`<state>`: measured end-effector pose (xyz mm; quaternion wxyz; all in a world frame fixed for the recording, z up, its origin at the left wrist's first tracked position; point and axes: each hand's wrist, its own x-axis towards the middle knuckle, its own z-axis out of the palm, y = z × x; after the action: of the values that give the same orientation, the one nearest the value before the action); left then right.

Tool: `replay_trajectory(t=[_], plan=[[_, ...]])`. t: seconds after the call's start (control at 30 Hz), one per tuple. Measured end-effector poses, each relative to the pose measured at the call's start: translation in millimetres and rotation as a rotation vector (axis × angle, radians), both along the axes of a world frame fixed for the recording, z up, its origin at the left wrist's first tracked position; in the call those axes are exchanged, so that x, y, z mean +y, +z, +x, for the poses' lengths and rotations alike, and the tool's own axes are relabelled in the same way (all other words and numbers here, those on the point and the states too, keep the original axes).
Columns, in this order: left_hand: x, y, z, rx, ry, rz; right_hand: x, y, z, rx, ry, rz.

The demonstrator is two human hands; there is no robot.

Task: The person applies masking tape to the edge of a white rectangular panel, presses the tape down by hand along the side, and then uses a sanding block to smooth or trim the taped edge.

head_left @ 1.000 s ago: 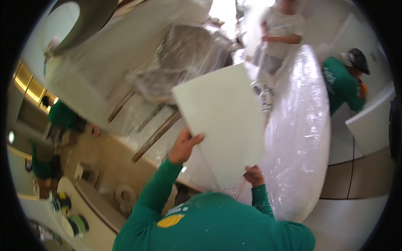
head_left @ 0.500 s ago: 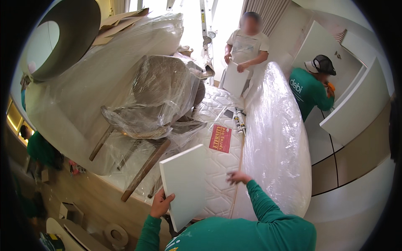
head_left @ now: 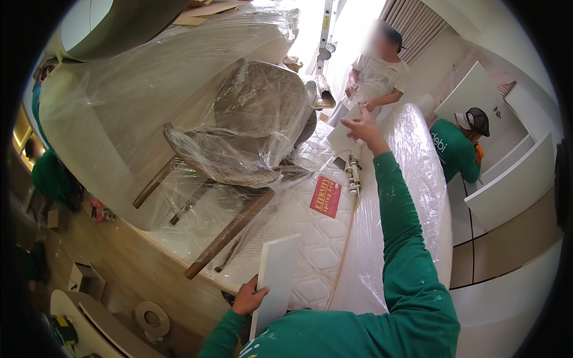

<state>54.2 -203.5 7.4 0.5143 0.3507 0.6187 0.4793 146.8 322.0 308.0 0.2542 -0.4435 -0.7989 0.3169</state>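
My left hand (head_left: 249, 297) is closed on the left edge of a white panel (head_left: 279, 271), which stands upright close in front of my body. My right arm is stretched far forward over the mattress (head_left: 316, 241). At its end, my right hand (head_left: 367, 130) has its fingers apart, overlapping a second pale panel (head_left: 341, 141) in the picture; whether it touches that panel cannot be told. A co-worker in a white shirt (head_left: 382, 74) holds this second panel. Two sealant tubes (head_left: 354, 176) lie on the mattress below my right hand, near a red label (head_left: 326, 197).
A plastic-wrapped chair (head_left: 256, 107) with wooden legs lies on the mattress at left. A tall plastic-wrapped piece (head_left: 418, 197) stands along my right. Another co-worker in green (head_left: 453, 149) works at white cabinet panels. Boxes and a ring-shaped piece (head_left: 152, 318) lie on the wooden floor.
My right hand has reached forward from low over the mattress toward the co-worker's panel. The panel in my left hand has turned more edge-on. My view has shifted, and the co-worker's head has turned.
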Motion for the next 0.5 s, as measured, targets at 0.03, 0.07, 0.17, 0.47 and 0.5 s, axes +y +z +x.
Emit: replay_trajectory(t=[0.03, 0.07, 0.17, 0.47, 0.5], plan=[[0.6, 3.4, -2.1, 0.022, -0.013, 0.004, -3.9, 8.0, -5.2, -0.001, -0.004, 0.029], [1.5, 6.9, -3.8, 0.044, -0.026, 0.007, -9.0, 11.3, -6.7, -0.025, -0.021, 0.063], [4.9, 17.7, -10.3, 0.046, -0.061, -0.016, -14.9, -3.7, 9.0, -0.018, 0.064, 0.025], [24.0, 5.9, -7.2, 0.151, -0.137, -0.048, -45.8, -56.3, 198.0, -0.064, -0.249, -0.151], [29.0, 5.7, -4.9, 0.178, -0.154, -0.034, -51.5, -77.7, 227.0, -0.030, -0.293, -0.190]])
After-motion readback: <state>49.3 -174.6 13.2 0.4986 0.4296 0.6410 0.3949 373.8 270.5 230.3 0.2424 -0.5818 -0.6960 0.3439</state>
